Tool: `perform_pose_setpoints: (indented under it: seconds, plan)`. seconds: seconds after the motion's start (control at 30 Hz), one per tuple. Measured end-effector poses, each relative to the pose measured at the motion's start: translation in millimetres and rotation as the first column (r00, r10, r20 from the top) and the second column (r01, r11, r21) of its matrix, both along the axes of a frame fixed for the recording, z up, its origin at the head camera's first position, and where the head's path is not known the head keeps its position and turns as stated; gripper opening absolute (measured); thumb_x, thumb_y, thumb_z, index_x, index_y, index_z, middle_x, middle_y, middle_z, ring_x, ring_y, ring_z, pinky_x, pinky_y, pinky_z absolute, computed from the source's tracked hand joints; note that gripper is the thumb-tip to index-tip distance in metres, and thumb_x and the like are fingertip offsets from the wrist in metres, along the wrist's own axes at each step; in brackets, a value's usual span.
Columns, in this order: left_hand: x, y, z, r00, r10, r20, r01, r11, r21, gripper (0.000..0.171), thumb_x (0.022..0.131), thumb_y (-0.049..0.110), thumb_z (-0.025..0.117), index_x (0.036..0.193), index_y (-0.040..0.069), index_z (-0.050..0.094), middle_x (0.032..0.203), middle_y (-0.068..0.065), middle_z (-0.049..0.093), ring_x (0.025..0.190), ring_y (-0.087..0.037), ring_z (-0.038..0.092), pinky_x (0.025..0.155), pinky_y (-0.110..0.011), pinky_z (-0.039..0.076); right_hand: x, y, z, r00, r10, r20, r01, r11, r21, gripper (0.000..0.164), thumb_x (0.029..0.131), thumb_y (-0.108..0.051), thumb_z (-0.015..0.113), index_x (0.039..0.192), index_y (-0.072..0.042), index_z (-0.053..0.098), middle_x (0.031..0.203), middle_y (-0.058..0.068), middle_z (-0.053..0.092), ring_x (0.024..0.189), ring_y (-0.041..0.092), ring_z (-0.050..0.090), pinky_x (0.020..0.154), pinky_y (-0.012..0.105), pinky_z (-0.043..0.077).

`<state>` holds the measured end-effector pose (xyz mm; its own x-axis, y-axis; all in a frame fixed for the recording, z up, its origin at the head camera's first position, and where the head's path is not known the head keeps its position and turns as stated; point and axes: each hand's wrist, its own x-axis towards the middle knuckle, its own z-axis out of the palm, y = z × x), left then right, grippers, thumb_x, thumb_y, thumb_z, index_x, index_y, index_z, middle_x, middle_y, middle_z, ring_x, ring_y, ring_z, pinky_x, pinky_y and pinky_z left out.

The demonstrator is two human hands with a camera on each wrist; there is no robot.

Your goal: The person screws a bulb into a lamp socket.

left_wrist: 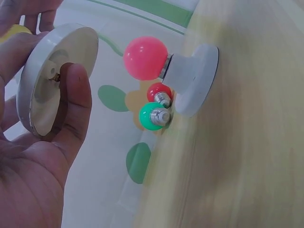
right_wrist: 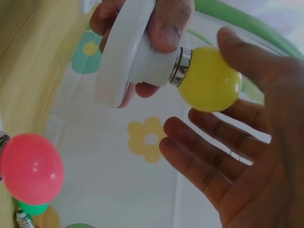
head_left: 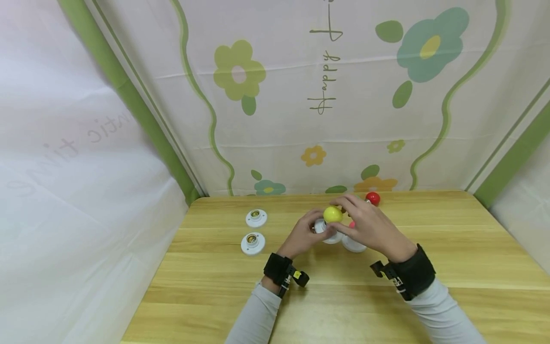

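The white lamp holder is gripped by its round base in the left hand, while the yellow bulb seated in it is held between the thumb and fingers of the right hand; how firmly the bulb is pinched cannot be judged, since the contact is partly hidden. Both are held above the worktop, toward its far edge, with a broad stretch of wood left between the hands and the near side. On the right, little room is left: the pink bulb, mounted upright in a second holder, is stood just beside the right hand. On the left, a wider gap is left before two bare sockets, which are set one behind the other with their brass interiors facing up. The yellow bulb is pointed upward and somewhat tilted, its metal collar showing at the socket's mouth; the long axis is run through bulb and holder together, and the base's hollow underside is turned toward the worktop. Beyond the pink bulb, a red bulb and a green bulb are laid near the far edge, by the flowered curtain.
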<state>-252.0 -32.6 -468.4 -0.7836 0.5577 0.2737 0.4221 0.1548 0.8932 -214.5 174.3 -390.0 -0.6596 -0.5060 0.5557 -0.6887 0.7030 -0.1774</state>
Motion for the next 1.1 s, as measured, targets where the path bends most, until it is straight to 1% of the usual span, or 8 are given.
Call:
perform_pose_setpoints:
  seconds: [0.1, 0.17, 0.27, 0.37, 0.53, 0.73, 0.87, 1.1]
  plan:
    - [0.1, -0.4, -0.2, 1.0, -0.008, -0.005, 0.008, 1.0, 0.001, 0.039, 0.092, 0.037, 0.064, 0.13, 0.03, 0.058, 0.136, 0.007, 0.049, 0.108, -0.009, 0.055, 0.081, -0.023, 0.055, 0.8, -0.1, 0.1, 1.0, 0.01, 0.021, -0.01, 1.0, -0.004, 0.063, 0.08, -0.043, 0.077, 0.133, -0.013, 0.056, 0.133, 0.003, 0.056, 0.104, 0.019, 0.064, 0.081, 0.037, 0.057]
    - [0.5, -0.6, 0.2, 1.0, -0.011, -0.009, 0.011, 1.0, 0.001, 0.04, 0.092, 0.037, 0.064, 0.131, 0.03, 0.057, 0.136, 0.007, 0.05, 0.107, -0.009, 0.055, 0.08, -0.024, 0.055, 1.6, -0.1, 0.8, 0.999, 0.033, 0.037, -0.032, 0.999, -0.008, 0.064, 0.082, -0.042, 0.075, 0.136, -0.015, 0.053, 0.137, 0.002, 0.053, 0.113, 0.02, 0.062, 0.084, 0.039, 0.057]
    - [1.1, -0.7, 0.5, 1.0, -0.011, -0.003, 0.011, 1.0, 0.003, 0.04, 0.092, 0.037, 0.065, 0.131, 0.032, 0.057, 0.134, 0.007, 0.051, 0.107, -0.01, 0.055, 0.079, -0.024, 0.055, 2.2, 0.6, 1.2, 0.996, 0.077, 0.051, -0.077, 0.997, -0.008, 0.058, 0.086, -0.032, 0.072, 0.138, -0.017, 0.051, 0.14, 0.002, 0.052, 0.123, 0.021, 0.056, 0.09, 0.041, 0.055]
    - [1.8, -0.1, 1.1, 1.0, -0.01, 0.015, 0.01, 1.0, 0.009, 0.04, 0.092, 0.037, 0.066, 0.13, 0.035, 0.056, 0.133, 0.009, 0.051, 0.107, -0.01, 0.056, 0.08, -0.026, 0.055, 2.4, 1.7, 0.8, 0.992, 0.114, 0.058, -0.114, 0.994, -0.006, 0.054, 0.086, -0.021, 0.067, 0.138, -0.018, 0.052, 0.141, 0.001, 0.052, 0.128, 0.02, 0.053, 0.095, 0.042, 0.053]
    - [2.8, 0.6, 2.0, 1.0, -0.009, 0.027, 0.009, 1.0, 0.015, 0.039, 0.091, 0.037, 0.066, 0.129, 0.036, 0.057, 0.132, 0.01, 0.052, 0.106, -0.009, 0.056, 0.079, -0.027, 0.056, 1.7, 2.3, -0.4, 0.989, 0.136, 0.06, -0.136, 0.991, 0.0, 0.049, 0.086, -0.014, 0.064, 0.135, -0.017, 0.056, 0.137, 0.0, 0.057, 0.127, 0.02, 0.054, 0.099, 0.044, 0.051]
    - [2.6, -0.5, 2.1, 1.0, 0.001, 0.012, -0.001, 1.0, 0.004, 0.041, 0.092, 0.037, 0.066, 0.131, 0.037, 0.056, 0.133, 0.009, 0.051, 0.106, -0.009, 0.055, 0.079, -0.026, 0.055, 1.8, 1.5, 1.4, 0.99, 0.128, 0.058, -0.128, 0.992, 0.006, 0.049, 0.087, -0.018, 0.069, 0.134, -0.016, 0.057, 0.135, 0.001, 0.058, 0.126, 0.02, 0.055, 0.098, 0.043, 0.052]
    - [2.1, -0.1, 1.2, 1.0, 0.001, 0.021, -0.001, 1.0, 0.008, 0.042, 0.091, 0.037, 0.066, 0.132, 0.038, 0.055, 0.135, 0.01, 0.05, 0.109, -0.009, 0.055, 0.081, -0.026, 0.055, 2.0, 1.4, 2.6, 0.991, 0.122, 0.054, -0.123, 0.992, 0.005, 0.049, 0.086, -0.02, 0.071, 0.133, -0.015, 0.058, 0.134, 0.001, 0.058, 0.124, 0.02, 0.056, 0.096, 0.042, 0.053]
    - [2.0, 0.3, -0.5, 1.0, -0.006, 0.016, 0.006, 1.0, 0.007, 0.042, 0.091, 0.037, 0.066, 0.132, 0.037, 0.055, 0.136, 0.01, 0.049, 0.11, -0.01, 0.055, 0.081, -0.025, 0.055, 1.2, 0.9, 1.9, 0.994, 0.102, 0.024, -0.103, 0.995, 0.008, 0.05, 0.083, -0.025, 0.076, 0.13, -0.014, 0.061, 0.13, 0.002, 0.06, 0.116, 0.019, 0.061, 0.09, 0.038, 0.056]
